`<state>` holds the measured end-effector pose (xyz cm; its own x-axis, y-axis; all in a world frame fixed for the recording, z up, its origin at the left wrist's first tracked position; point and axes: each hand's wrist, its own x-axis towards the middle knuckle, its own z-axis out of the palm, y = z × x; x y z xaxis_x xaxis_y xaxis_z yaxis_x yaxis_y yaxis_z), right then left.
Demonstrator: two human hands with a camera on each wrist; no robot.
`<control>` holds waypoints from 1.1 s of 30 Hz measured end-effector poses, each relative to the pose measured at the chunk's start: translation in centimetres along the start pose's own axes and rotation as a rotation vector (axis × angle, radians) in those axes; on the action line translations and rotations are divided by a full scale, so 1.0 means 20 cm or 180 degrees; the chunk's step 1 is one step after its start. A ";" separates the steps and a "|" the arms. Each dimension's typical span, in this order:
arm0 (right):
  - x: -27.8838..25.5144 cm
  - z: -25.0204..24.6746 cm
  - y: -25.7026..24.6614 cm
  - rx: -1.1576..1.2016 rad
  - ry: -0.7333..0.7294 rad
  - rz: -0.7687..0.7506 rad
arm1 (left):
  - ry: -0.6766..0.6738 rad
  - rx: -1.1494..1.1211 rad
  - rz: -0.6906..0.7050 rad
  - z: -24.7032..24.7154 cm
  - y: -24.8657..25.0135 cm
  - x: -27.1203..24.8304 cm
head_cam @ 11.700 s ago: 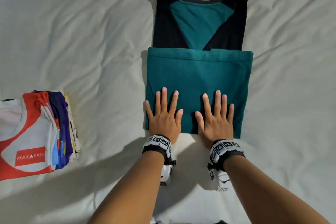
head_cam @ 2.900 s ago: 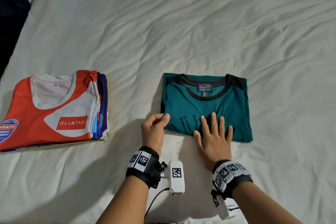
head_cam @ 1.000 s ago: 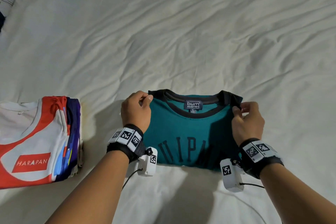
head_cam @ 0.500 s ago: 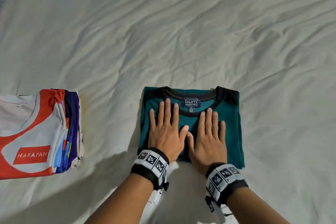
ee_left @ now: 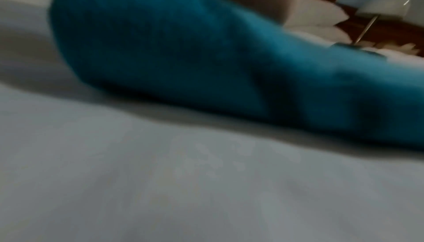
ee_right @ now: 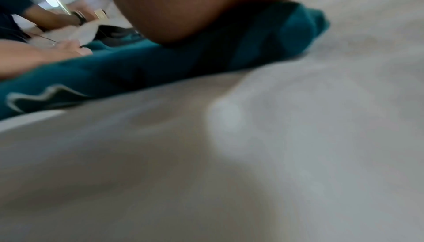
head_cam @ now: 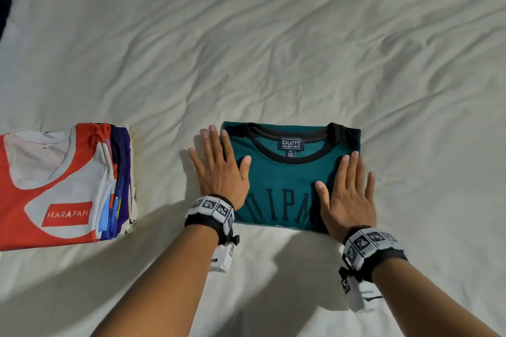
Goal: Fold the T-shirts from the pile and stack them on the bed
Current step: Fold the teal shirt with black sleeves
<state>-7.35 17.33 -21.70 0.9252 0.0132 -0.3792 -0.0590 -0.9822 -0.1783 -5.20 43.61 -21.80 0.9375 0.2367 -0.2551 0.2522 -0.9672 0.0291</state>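
Head view: both flat hands, left hand (head_cam: 219, 169) and right hand (head_cam: 347, 194), press the folded teal cotton T-shirt (head_cam: 287, 175) on the white bed (head_cam: 273, 49); wrist views look blurry.

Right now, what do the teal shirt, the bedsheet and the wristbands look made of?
Teal shirt: soft matte knit, likely cotton jersey; it folds limp, with a ribbed black collar and a woven neck label.
Bedsheet: thin off-white woven cloth, matte; it holds fine creases.
Wristbands: black fabric strap carrying stiff white tiles with printed markers, probably plastic or card; can't tell which.
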 end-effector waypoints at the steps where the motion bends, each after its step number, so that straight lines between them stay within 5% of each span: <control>1: -0.02 0.00 -0.02 0.0032 0.0040 0.0002 | 0.0072 -0.0059 0.0118 0.00 0.03 -0.05; 4: -0.11 0.04 -0.05 0.0031 0.0107 -0.0259 | 0.0022 -0.0059 0.0560 0.06 0.05 -0.21; 11: -0.11 -0.03 -0.02 0.0919 0.0344 0.0498 | 0.0134 -0.0635 -0.0382 -0.02 0.04 -0.25; 17: -0.09 -0.22 -0.06 0.2144 -0.0068 0.0912 | -0.0349 -0.2485 -0.1031 -0.16 0.04 -0.21; 25: -0.32 -0.55 -0.28 0.2446 0.0202 0.0722 | -0.0373 -0.2664 -0.0411 -0.55 -0.13 -0.26; 33: -0.56 -0.72 -0.81 0.2698 0.0589 0.0446 | 0.0030 -0.3089 -0.0248 -0.90 -0.67 -0.33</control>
<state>-11.39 30.36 -1.37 0.9302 -0.1998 -0.3079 -0.3670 -0.5017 -0.7833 -10.40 56.57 -3.06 0.9106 0.3018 -0.2825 0.3978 -0.4538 0.7974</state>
